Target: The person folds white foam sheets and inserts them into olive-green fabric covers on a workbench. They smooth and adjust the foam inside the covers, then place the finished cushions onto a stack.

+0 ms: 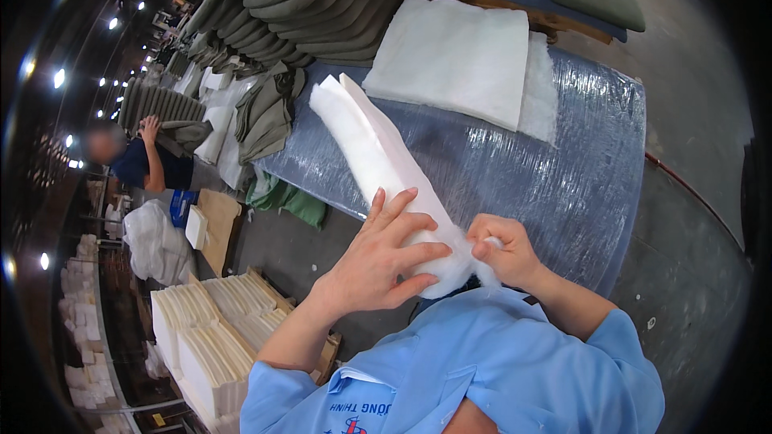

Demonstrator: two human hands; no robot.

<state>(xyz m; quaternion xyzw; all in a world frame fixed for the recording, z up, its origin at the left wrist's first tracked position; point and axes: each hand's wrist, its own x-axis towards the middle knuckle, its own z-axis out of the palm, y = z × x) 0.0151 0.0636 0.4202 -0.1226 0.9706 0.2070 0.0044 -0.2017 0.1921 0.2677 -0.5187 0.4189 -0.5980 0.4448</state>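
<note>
A foam cushion pad (400,146) wrapped in white fluffy batting (347,130) stands on its long edge, slanting from the table toward my body. My left hand (390,253) lies against its left side near the close end, fingers spread over the batting and thumb lower down. At that same end my right hand (507,249) is closed in a fist around a bunch of batting, with a tuft poking out by the thumb. What lies under the pad's near end is partly hidden by my hands and blue shirt.
A table (579,169) covered in shiny plastic film holds flat white batting sheets (454,52). Tall stacks of grey-green cushions (314,0) rise at its far left. Stacked cream foam pads (213,337) stand at lower left. Another person (153,157) is at the left.
</note>
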